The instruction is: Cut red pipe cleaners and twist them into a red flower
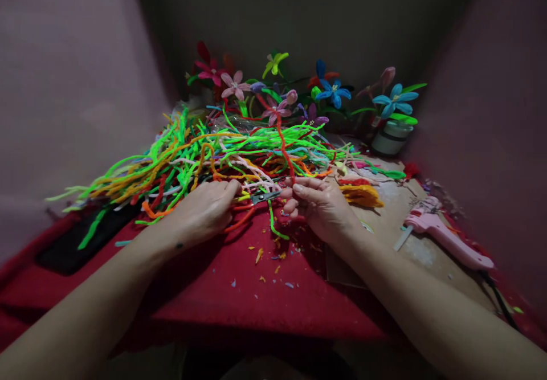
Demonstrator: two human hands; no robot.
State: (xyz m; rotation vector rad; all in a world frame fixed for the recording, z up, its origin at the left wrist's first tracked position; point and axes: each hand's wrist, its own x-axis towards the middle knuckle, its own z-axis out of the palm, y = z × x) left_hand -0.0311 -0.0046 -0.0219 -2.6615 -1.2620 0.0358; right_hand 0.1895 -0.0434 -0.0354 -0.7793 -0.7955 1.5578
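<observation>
My left hand [209, 209] is closed around a pair of small scissors [261, 197], whose metal blades point right toward my other hand. My right hand [322, 206] pinches the lower end of a red pipe cleaner [283, 143], which stands up from the fingertips in front of the pile. The blade tips are close to the right fingertips; whether they touch the red stem I cannot tell. Behind both hands lies a big heap of pipe cleaners [256, 143] in green, orange, pink and red. A green pipe cleaner [272, 220] hangs down between the hands.
Fuzzy scraps [259, 256] litter the red tablecloth [265, 300]. A pink glue gun [448, 237] rests on cardboard [384, 226] at right, near an orange bundle [363, 193]. Pipe-cleaner flowers [235, 85] and a jar [391, 138] stand behind. A black flat object [72, 249] lies left.
</observation>
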